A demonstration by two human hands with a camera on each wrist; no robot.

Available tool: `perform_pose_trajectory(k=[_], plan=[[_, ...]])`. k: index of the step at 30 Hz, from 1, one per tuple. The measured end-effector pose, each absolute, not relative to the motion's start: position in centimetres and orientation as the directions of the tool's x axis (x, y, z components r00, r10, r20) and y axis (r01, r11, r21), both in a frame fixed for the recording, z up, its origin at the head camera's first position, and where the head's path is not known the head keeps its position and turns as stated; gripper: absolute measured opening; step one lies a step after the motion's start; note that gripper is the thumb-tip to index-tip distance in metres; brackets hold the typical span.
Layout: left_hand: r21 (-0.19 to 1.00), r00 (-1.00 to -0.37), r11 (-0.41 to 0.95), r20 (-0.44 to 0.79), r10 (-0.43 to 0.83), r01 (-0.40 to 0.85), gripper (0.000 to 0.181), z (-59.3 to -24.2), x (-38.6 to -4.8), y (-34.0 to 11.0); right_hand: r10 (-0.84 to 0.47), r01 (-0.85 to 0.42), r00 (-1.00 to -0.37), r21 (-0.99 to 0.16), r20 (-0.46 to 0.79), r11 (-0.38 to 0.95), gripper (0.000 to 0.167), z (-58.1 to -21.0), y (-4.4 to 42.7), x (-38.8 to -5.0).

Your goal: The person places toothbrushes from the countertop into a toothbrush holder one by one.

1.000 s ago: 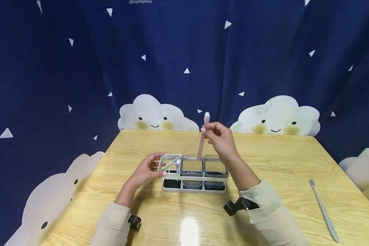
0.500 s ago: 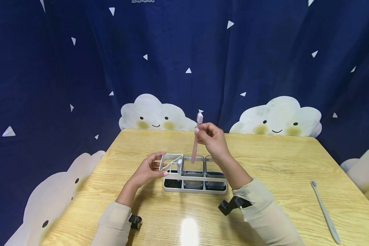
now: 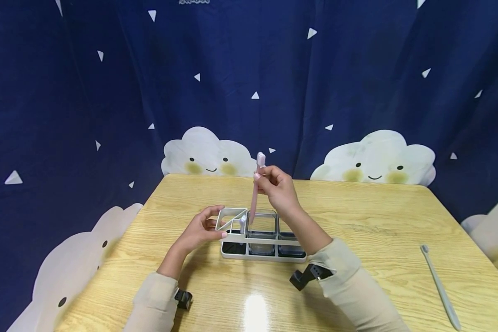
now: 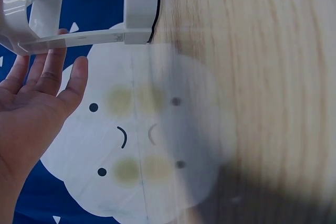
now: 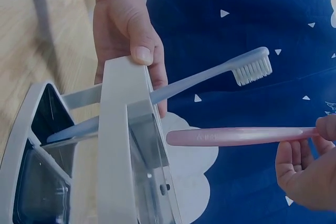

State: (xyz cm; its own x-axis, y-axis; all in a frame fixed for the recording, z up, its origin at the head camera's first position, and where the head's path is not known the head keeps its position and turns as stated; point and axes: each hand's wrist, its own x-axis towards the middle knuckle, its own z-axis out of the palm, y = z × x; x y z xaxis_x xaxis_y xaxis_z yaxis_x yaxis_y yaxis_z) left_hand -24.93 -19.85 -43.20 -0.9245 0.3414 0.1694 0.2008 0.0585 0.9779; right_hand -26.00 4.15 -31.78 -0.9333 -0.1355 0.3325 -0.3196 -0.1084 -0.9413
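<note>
A white toothbrush holder [image 3: 269,241] stands on the wooden table with two clear cups in its middle and right bays. My left hand [image 3: 198,233] grips its left end, the thumb on the front rim and fingers behind. A pale toothbrush [image 5: 189,81] leans in a slot of the divided left bay. My right hand [image 3: 279,190] pinches a pink toothbrush [image 3: 255,199] near its head, bristles up. The handle's lower tip hangs by the left edge of the middle cup [image 3: 263,221]; in the right wrist view the tip [image 5: 176,137] is beside the holder's top, apparently apart from it.
A grey-green toothbrush [image 3: 441,288] lies on the table [image 3: 357,216] at the right, beyond my right sleeve. A dark blue curtain [image 3: 249,60] with white clouds hangs behind the table's far edge. Black wrist cameras sit at both cuffs.
My right hand has carried the pink toothbrush to the left, from above the gap between the cups to the middle cup's left edge. The left hand stays on the holder.
</note>
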Motion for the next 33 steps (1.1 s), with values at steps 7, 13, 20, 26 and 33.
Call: perform_pose_trajectory(k=[7,13,20,26,33], plan=[[0.972,-0.927,0.097,0.174,0.332,0.216,0.073,-43.1,-24.9,-19.8,-0.145,-0.298,-0.938,-0.946,0.315,-0.129,0.013,-32.1,3.2,-26.1],[0.965,-0.924,0.117,0.186,0.333,0.236,0.073,-42.8,-24.8,-19.8,-0.151,-0.279,-0.942,-0.949,0.301,-0.15,0.01,-33.2,2.6,-26.2],[0.965,-0.919,0.095,0.201,0.339,0.246,0.073,-43.1,-24.9,-19.8,-0.184,-0.253,-0.944,-0.958,0.275,-0.135,0.011,-34.4,2.5,-26.3],[0.963,-0.919,0.102,0.205,0.336,0.251,0.071,-43.1,-24.9,-19.8,-0.222,-0.238,-0.943,-0.968,0.25,-0.079,0.011,-35.3,2.4,-26.4],[0.966,-0.917,0.087,0.202,0.343,0.246,0.073,-43.1,-24.9,-19.7,-0.283,-0.226,-0.932,-0.974,0.225,-0.031,0.007,-36.0,2.2,-26.4]])
